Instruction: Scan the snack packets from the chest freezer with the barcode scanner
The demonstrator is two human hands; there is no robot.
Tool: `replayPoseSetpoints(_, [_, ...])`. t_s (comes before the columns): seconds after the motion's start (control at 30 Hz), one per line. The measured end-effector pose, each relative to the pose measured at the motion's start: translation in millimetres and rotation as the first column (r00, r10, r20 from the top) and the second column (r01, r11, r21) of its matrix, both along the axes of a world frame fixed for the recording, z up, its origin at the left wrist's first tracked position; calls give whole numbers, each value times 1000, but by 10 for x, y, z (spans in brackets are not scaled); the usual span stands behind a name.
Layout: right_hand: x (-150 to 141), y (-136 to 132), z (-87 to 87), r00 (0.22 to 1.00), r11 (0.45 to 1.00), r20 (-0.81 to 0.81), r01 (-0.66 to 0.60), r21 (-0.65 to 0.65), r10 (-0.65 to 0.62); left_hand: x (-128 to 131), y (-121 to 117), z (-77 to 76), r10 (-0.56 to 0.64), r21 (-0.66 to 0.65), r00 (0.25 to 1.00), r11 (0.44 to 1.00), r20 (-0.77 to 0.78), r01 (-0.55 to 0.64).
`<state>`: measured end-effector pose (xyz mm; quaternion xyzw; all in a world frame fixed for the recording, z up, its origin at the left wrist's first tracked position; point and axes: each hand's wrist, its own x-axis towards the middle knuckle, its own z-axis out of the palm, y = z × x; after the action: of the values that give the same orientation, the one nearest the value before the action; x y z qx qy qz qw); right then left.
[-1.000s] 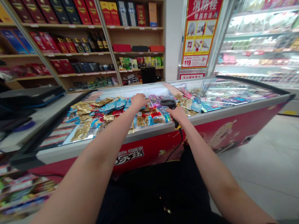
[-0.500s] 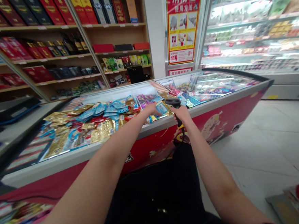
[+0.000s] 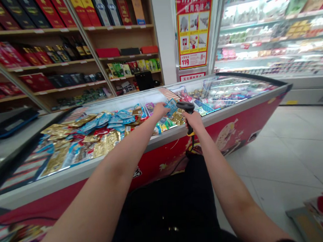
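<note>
My right hand (image 3: 194, 119) is wrapped round the handle of a black barcode scanner (image 3: 186, 106), fingers closed on the grip, its head pointing up and away from me. I have it at the near edge of the chest freezer (image 3: 162, 137), right of that edge's middle, and its dark cable (image 3: 192, 147) hangs down in front of the red side panel.

My left hand (image 3: 160, 110) reaches in past the near edge, to the left of the scanner. Its fingertips are at the left side of a light-blue ice-cream packet (image 3: 172, 105); whether they actually pinch it or only touch it, I cannot tell. That packet sits just beyond the scanner's left side, close to the striped strip (image 3: 167, 93) that starts at the freezer's far edge. Gold packets (image 3: 178, 117) lie between my hands, nearer the front edge.

Left of my forearm, a loose heap of gold wrappers (image 3: 106, 141) and light-blue wrappers (image 3: 103, 119) spreads toward the freezer's left end. To my right, more packets show under the glass lid (image 3: 231, 90), which reaches toward the far right corner.

Beyond the far edge stand shelves of boxes (image 3: 122, 31) and a red poster (image 3: 195, 26); a lit refrigerated display (image 3: 272, 47) rises behind the right end.
</note>
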<state>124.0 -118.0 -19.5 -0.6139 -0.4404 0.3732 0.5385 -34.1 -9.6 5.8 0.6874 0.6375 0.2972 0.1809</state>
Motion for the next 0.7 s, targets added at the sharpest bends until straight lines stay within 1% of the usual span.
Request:
replayPoseSetpoints(0.13, [-57, -7, 69, 999, 999, -31, -32, 6, 33, -14, -11, 18, 41, 33, 999, 999, 6, -41])
replayPoseSetpoints(0.23, [-103, -2, 94, 998, 999, -42, -52, -5, 51, -36, -11, 18, 38, 32, 999, 999, 24, -38])
replayPoseSetpoints(0.53, [-161, 29, 55, 995, 996, -51, -90, 16, 91, -85, -3, -8, 60, 52, 997, 997, 55, -63])
replayPoseSetpoints(0.7, [-175, 14, 77, 995, 996, -44, -91, 8, 91, -96, 19, -43, 34, 48, 996, 998, 84, -38])
